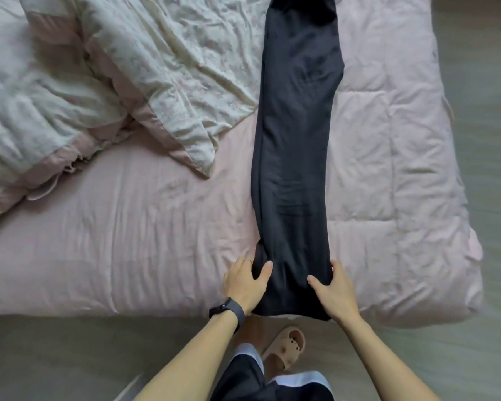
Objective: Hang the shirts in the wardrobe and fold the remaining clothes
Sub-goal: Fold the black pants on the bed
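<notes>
Closest to the camera, a pair of dark shorts with pale side stripes [243, 380] can be seen, plus one beige slipper [287, 348] planted on the grey floor [70, 357] right at the near edge of the bed [113, 241].

Both forearms are stretched out to the near end of the dark trousers [295, 169]. The trousers are laid flat in one long narrow strip, running from the near bed edge straight to the far side, where the top end is cut off by the frame. They sit right of centre on the pink quilted cover.

The left hand [245, 285] is clamped on the left edge of the trouser end, thumb laid on top and fingers tucked at the side. A black wristband [226, 311] is worn on that wrist and a thin ring [248, 260] on one finger. The right hand [331, 290] is doing the same on the right edge, thumb on top, fingers wrapped round the fabric. The near corners of the trousers are partly hidden by both hands.

As for clutter: a rumpled white floral duvet [171, 68] with a pink underside is bunched over the far left of the bed. Its right edge is pressed up against the left side of the trousers about halfway along, and one corner pokes out near them lower down.
</notes>
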`<action>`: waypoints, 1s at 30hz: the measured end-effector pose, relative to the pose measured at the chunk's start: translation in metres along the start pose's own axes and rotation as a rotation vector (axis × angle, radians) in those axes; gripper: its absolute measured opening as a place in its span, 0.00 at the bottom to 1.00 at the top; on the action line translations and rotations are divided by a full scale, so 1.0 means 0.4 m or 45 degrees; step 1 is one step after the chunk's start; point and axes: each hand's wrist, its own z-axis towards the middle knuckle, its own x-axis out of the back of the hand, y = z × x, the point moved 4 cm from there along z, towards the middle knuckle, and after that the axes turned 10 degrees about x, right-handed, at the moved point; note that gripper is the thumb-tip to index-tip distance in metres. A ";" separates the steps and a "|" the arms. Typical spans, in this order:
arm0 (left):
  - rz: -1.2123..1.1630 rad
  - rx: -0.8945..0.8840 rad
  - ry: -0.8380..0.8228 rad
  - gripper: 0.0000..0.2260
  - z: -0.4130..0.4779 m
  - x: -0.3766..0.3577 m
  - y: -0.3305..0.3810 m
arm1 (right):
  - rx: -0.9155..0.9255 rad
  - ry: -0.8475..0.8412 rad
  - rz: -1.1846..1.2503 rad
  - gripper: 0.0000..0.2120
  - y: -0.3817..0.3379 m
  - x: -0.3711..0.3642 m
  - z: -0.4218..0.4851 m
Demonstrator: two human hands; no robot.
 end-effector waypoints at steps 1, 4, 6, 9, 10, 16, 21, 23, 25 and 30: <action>-0.031 -0.004 0.008 0.22 -0.023 -0.007 -0.013 | 0.008 0.021 0.012 0.18 -0.001 0.005 -0.020; -0.254 0.047 -0.026 0.23 -0.071 -0.018 -0.040 | 0.060 0.088 0.022 0.16 0.002 0.013 -0.059; -0.416 0.035 0.027 0.17 -0.105 -0.017 -0.053 | 0.072 0.157 0.082 0.16 0.009 0.023 -0.091; -0.505 0.080 0.144 0.08 -0.157 -0.014 -0.077 | 0.090 0.285 0.063 0.16 0.029 0.037 -0.138; -0.428 0.130 0.165 0.10 -0.165 -0.019 -0.093 | 0.090 0.305 0.010 0.15 0.040 0.038 -0.151; 0.191 0.302 0.079 0.20 -0.166 -0.077 -0.178 | -0.103 0.046 -0.408 0.23 0.151 -0.022 -0.201; 0.172 0.214 0.157 0.20 -0.120 -0.096 -0.197 | 0.000 0.115 -0.556 0.31 0.184 -0.077 -0.214; 0.184 0.139 0.157 0.18 -0.107 -0.110 -0.203 | 0.000 0.213 -0.504 0.31 0.190 -0.090 -0.208; 0.179 0.093 0.157 0.18 -0.089 -0.113 -0.204 | -0.031 0.288 -0.398 0.26 0.196 -0.094 -0.189; 0.058 0.065 0.230 0.13 -0.090 -0.079 -0.191 | -0.061 0.388 -0.269 0.10 0.186 -0.069 -0.165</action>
